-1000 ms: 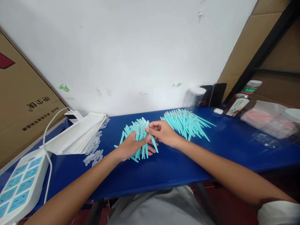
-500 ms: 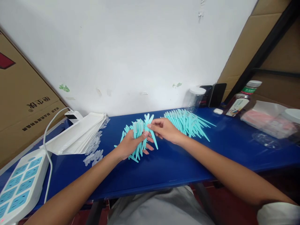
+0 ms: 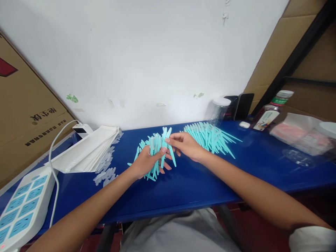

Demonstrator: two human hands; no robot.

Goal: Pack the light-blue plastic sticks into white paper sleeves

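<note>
left hand (image 3: 148, 161): curled around a fanned bunch of teal sticks (image 3: 156, 145), thumb across the front, other fingertips showing past its right edge
right hand (image 3: 187, 145): thumb and forefinger pinched together on a slanting stick (image 3: 172, 154) at the bunch's right edge – its lower end points down and to the right
left pile (image 3: 143, 145): more teal sticks, lying just behind the left hand
right pile (image 3: 207, 138): teal sticks spread in overlapping rows, beyond the right hand
clear pieces (image 3: 105, 175): small, scattered along the edge of the white packets (image 3: 86, 150), left of the left pile
power strip (image 3: 25, 203): white with blue sockets, at the near left – a white cable (image 3: 54, 182) passes beside it
worktop (image 3: 170, 199): blue, set against a white wall (image 3: 157, 63)
far right: a white-lidded jar (image 3: 219, 110) and a labelled bottle (image 3: 271, 110)
</note>
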